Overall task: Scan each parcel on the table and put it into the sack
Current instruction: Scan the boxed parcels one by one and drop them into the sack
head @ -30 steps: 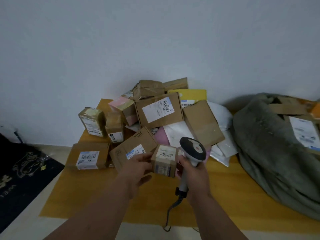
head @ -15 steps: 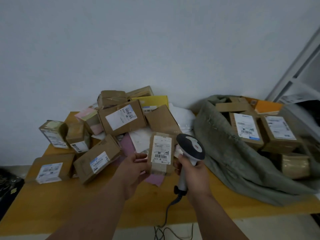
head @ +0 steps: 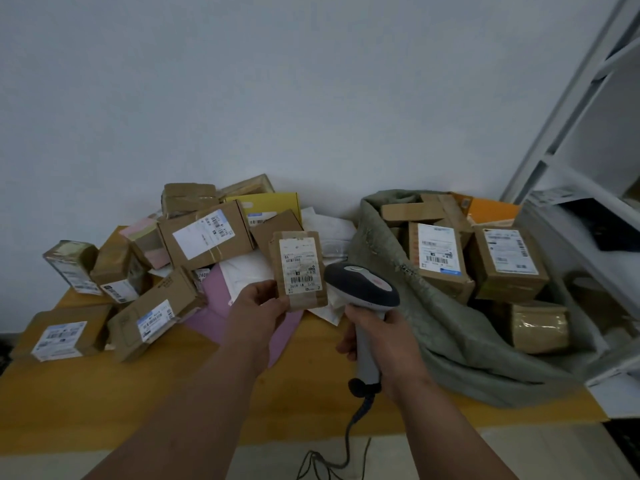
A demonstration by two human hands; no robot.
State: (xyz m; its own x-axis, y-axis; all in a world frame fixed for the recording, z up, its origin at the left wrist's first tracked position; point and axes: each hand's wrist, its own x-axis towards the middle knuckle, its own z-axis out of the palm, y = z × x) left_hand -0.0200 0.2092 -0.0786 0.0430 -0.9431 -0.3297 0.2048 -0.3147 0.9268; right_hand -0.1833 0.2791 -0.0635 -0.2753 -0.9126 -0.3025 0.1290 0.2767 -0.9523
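Left hand (head: 258, 308) pinches a small brown parcel (head: 298, 270) by its lower left corner, held upright above the worktop (head: 145, 393) with the barcode label facing the camera; right hand (head: 382, 337) is wrapped round the handle of the scanner (head: 362, 289), whose head sits just right of the parcel. Left of the parcel lies a heap of boxes (head: 204, 233) and mailers on the worktop; right of it the grey-green sack (head: 433, 327) lies open, with several labelled boxes inside.
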